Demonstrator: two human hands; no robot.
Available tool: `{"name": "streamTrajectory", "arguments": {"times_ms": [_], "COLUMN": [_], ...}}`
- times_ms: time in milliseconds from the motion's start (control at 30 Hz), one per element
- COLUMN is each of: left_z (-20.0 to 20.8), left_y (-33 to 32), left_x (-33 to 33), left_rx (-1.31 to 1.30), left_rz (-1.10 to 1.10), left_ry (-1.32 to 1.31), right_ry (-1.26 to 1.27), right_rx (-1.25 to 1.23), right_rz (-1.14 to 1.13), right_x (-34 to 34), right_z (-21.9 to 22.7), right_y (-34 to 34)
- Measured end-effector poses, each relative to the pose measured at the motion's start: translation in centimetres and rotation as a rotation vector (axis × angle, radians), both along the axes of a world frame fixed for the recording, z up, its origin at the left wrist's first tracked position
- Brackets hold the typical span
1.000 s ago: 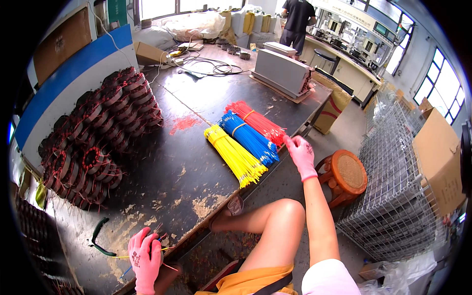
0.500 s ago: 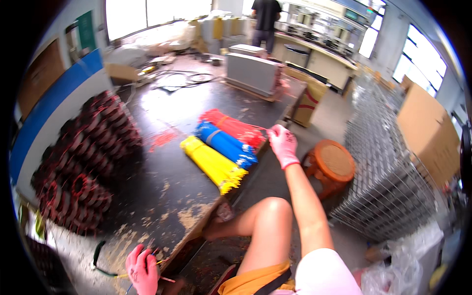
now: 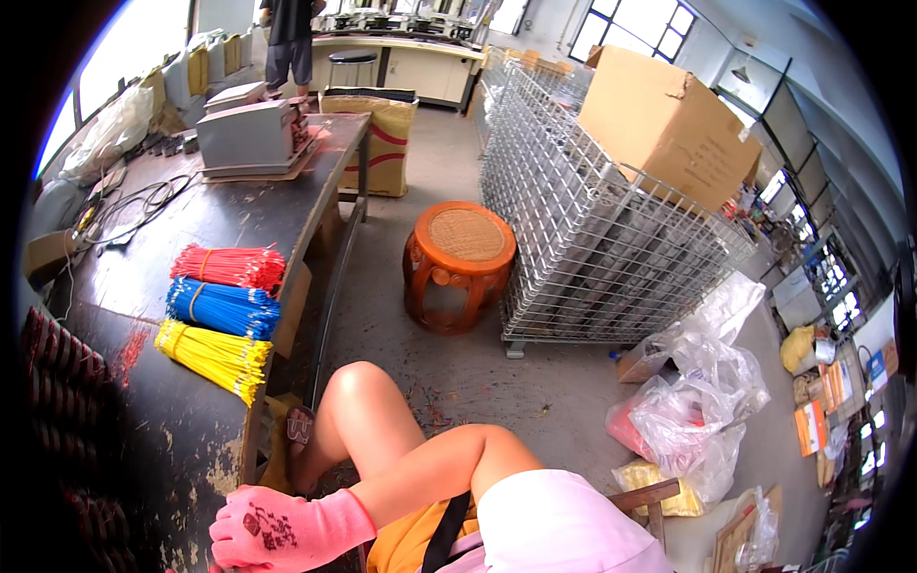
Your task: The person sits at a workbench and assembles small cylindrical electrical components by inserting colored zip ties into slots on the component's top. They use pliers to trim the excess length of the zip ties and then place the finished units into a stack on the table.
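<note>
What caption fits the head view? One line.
Pink-gloved hand at the dark worktable edge, near three coloured wire bundles; wooden stool and wire cage beyond.

The head turned to the right, so the dark workbench (image 3: 220, 215) slid to the left of the frame. The wire cage (image 3: 597, 224) and round stool (image 3: 460, 263) came to the centre. The right hand (image 3: 277, 528), in its pink glove, left the red wire bundle (image 3: 229, 265) and dropped to the lower left, at the bench edge. The left hand went out of view.
</note>
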State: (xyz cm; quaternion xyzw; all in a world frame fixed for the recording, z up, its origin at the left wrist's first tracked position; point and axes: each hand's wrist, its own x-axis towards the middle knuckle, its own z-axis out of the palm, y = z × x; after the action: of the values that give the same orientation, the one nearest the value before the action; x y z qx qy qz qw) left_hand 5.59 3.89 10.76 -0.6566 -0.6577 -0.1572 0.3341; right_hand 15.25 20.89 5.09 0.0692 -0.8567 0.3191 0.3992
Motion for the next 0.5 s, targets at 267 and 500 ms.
{"name": "streamTrajectory", "arguments": {"times_ms": [267,500], "left_z": [0.6,-0.7], "left_y": [-1.5,-3.0], "left_x": [0.2,-0.2], "left_rx": [-0.314,-0.353], "left_rz": [0.149,0.210], "left_ry": [-0.185,-0.353], "right_ry": [0.081,-0.031], "right_rx": [0.499,0.662], "right_rz": [-0.175,0.007], "right_x": [-2.0,-0.9], "right_z": [-2.7,-2.6], "right_y": [0.0,0.9]}}
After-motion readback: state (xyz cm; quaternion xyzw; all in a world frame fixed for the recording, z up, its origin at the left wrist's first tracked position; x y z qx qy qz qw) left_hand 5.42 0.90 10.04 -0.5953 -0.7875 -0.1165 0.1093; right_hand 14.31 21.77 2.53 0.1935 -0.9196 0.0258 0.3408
